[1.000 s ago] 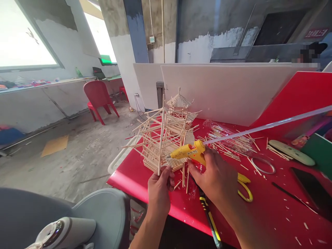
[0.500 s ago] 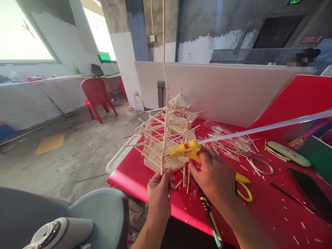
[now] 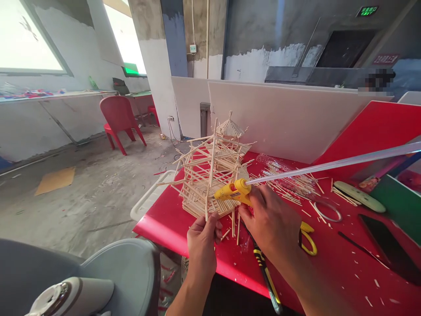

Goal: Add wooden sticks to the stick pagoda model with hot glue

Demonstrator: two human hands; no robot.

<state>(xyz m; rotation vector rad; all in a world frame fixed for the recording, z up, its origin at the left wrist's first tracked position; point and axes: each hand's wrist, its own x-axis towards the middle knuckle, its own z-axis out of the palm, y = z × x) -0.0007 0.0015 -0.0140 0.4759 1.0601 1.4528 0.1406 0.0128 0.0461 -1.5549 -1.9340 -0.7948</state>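
My left hand (image 3: 204, 237) pinches the lower end of a long thin wooden stick (image 3: 212, 162), which rises nearly upright in front of a stick-built model (image 3: 197, 206). Wrapped in my right hand (image 3: 271, 219) is a yellow hot glue gun (image 3: 233, 189). Its nozzle points left, at or very near the stick just above my left fingers; contact cannot be made out. A long clear glue stick (image 3: 329, 164) runs out of the gun's back toward the right. Behind the frame of sticks stands a small pointed roof (image 3: 230, 128) made of sticks.
On the red table (image 3: 237, 267) lie black-and-yellow pliers (image 3: 267, 281), yellow-handled scissors (image 3: 309, 241), a roll of tape (image 3: 328, 211), loose sticks (image 3: 286, 182) and a phone (image 3: 388, 245). A grey stool (image 3: 131, 267) with a white bottle (image 3: 79, 294) stands at left.
The camera view has shifted slightly, so the surroundings sit a little differently. Both hands keep almost the same pose on the stick and the glue gun.
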